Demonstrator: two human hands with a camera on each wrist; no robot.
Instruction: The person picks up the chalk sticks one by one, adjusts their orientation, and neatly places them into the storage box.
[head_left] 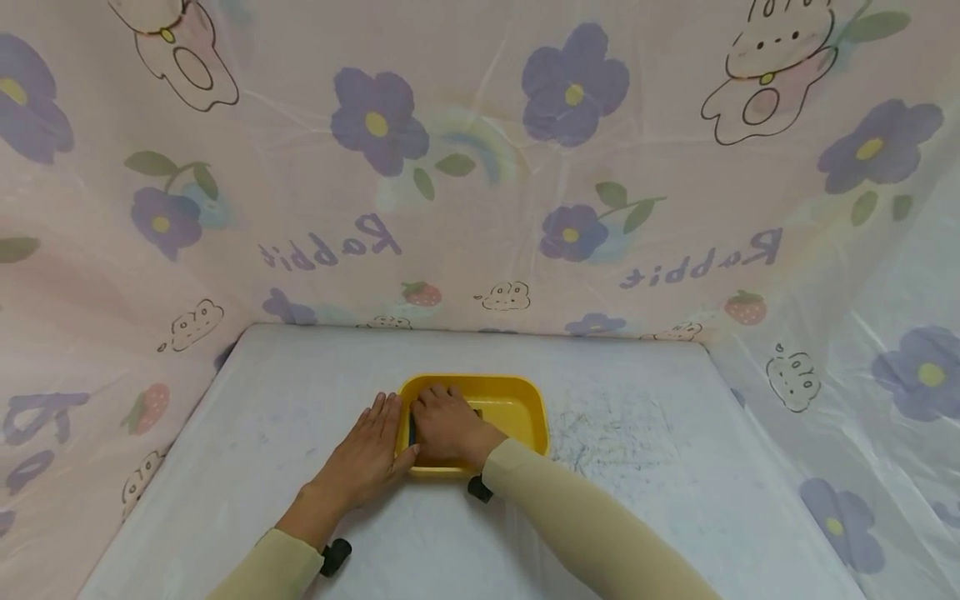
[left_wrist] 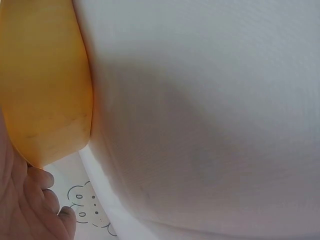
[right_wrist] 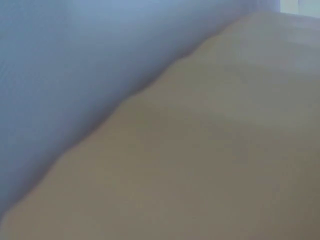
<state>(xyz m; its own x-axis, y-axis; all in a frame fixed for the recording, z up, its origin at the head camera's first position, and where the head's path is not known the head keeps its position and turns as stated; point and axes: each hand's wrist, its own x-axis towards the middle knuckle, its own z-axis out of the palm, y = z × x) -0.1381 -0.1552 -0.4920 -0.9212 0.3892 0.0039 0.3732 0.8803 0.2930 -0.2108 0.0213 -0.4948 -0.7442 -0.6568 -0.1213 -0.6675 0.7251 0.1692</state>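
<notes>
A yellow tray (head_left: 517, 410) with rounded corners sits on the white table. My left hand (head_left: 358, 454) lies along its left side with straight fingers, the thumb at the near left rim. In the left wrist view the tray's outer wall (left_wrist: 47, 80) rises beside that hand's fingers (left_wrist: 37, 192). My right hand (head_left: 447, 425) reaches down inside the tray at its left end. A dark thing (head_left: 412, 429) shows along the left edge of the right hand; the hand covers most of it, so its kind and the grip are hidden. The right wrist view shows mainly a blurred beige sleeve (right_wrist: 200, 150).
The white table (head_left: 262, 433) has dark scribble-like marks (head_left: 615, 433) right of the tray. Printed sheets (head_left: 465, 192) with flowers and rabbits stand at the back and both sides. A small black camera part (head_left: 480, 489) sits below the right wrist, another (head_left: 336, 557) below the left.
</notes>
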